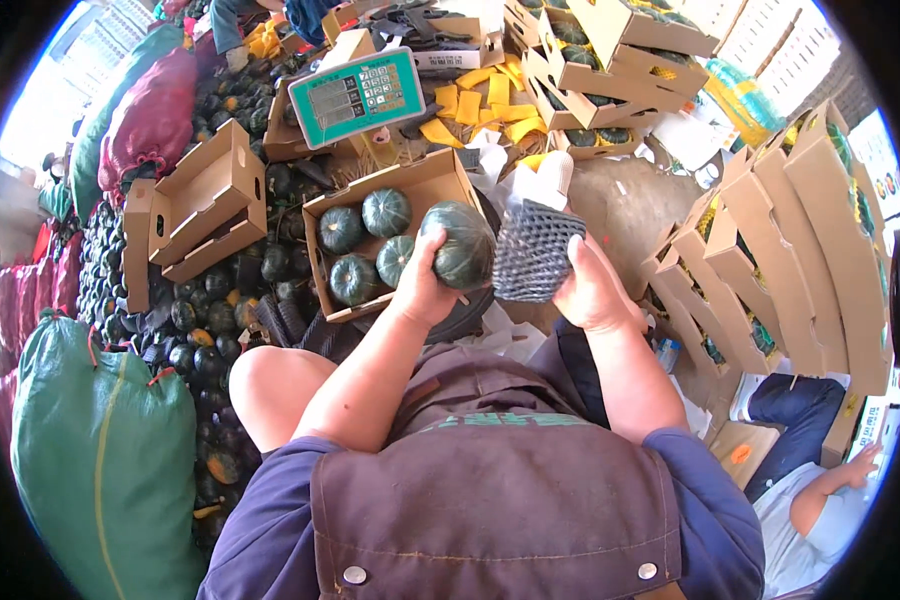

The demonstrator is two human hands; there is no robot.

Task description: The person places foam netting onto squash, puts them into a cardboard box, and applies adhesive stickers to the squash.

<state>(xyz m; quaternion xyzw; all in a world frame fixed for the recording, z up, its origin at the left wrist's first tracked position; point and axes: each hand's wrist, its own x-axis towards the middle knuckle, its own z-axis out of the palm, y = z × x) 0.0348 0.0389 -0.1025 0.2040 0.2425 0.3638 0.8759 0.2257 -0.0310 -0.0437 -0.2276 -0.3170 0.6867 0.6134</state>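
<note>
A dark green pumpkin (462,250) is in my left hand (422,288), whose fingers curl round its near left side. My right hand (602,288) grips a black foam net sleeve (532,262) by its right edge, close beside the pumpkin but not round it. Whether the sleeve has anything inside cannot be told. Just left of the held pumpkin stands an open cardboard box (438,172) with several green pumpkins (386,213) in it. A scale display (358,98) with a teal face and keys rises behind this box.
Loose pumpkins (210,352) cover the floor at left, beside a full green sack (105,450). Empty cartons (202,200) lie on them. Filled boxes (770,270) are stacked at right, near another person (820,520). Yellow sheets (485,100) lie scattered beyond.
</note>
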